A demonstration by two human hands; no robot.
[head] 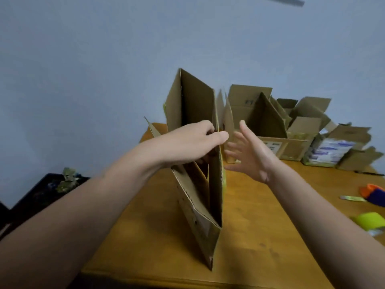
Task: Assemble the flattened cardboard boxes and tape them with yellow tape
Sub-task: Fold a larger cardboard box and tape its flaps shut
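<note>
Left hand (193,140) pinching upright half-open cardboard box (200,184), right hand (248,155) spread beside it, wooden table (260,236)

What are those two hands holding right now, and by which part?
The left hand pinches the upper edge of one side panel of the half-opened brown cardboard box. The right hand is open beside it, holding nothing.

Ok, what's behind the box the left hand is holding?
Open cardboard boxes stand on the table behind the held box. It and the right hand cover their left sides.
</note>
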